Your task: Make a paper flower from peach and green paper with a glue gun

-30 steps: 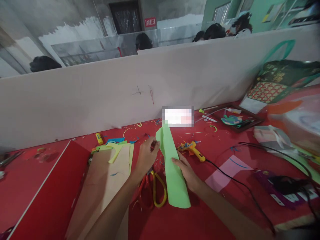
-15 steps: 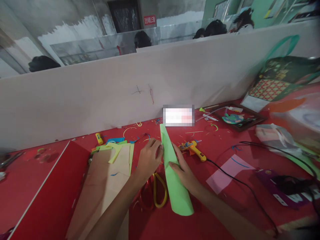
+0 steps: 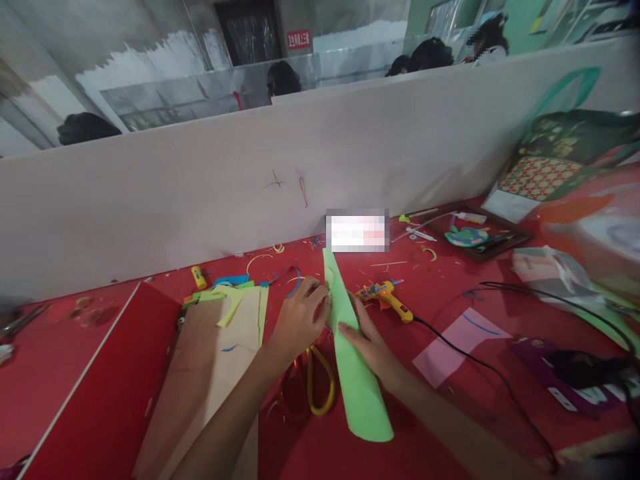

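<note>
A light green paper sheet (image 3: 357,373) is rolled into a long cone on the red table (image 3: 350,453), its tip pointing toward the partition. My left hand (image 3: 300,320) pinches the cone's left edge near the narrow end. My right hand (image 3: 370,343) wraps around the cone's right side from behind, fingers curled on the paper. Scissors with yellow and red handles (image 3: 313,383) lie on the table just under the hands.
A yellow glue gun (image 3: 387,299) with a black cord (image 3: 485,367) lies right of the cone. Tan and green paper sheets (image 3: 220,347) sit at left, a pink sheet (image 3: 457,347) at right. A white partition (image 3: 250,193) bounds the back; framed craft (image 3: 473,237) and bags stand far right.
The green paper has been rolled tighter into a narrower cone. My hands have drawn closer together on it, and its wide end has slid a little toward me.
</note>
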`<state>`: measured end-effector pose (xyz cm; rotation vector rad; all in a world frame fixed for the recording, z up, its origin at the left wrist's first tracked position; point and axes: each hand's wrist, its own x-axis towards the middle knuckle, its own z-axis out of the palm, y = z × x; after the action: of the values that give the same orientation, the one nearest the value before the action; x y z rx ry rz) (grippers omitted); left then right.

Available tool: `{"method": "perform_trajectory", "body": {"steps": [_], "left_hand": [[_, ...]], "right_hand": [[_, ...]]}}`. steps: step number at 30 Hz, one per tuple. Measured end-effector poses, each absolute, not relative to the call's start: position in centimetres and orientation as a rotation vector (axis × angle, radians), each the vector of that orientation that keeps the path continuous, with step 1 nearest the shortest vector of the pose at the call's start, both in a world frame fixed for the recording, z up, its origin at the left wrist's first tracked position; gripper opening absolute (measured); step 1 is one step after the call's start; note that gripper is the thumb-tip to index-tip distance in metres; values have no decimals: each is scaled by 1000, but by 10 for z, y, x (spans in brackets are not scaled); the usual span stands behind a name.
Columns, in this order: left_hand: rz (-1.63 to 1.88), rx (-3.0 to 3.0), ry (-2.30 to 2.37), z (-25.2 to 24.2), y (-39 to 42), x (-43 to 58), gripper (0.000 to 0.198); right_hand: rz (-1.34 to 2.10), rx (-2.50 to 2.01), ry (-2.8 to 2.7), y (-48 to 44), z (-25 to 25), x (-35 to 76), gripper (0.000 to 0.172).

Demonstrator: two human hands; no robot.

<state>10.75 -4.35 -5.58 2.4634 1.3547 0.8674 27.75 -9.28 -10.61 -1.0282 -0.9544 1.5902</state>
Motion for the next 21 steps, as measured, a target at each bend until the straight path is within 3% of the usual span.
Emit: {"method": "perform_trajectory", "body": {"steps": [8, 21], "left_hand": [[914, 2176, 1294, -46, -43, 111, 20], [988, 1918, 1442, -58, -39, 114, 26]], "right_hand": [[1575, -1038, -971, -93, -98, 280, 73], [1526, -1038, -1070, -91, -104, 277, 75]]}}
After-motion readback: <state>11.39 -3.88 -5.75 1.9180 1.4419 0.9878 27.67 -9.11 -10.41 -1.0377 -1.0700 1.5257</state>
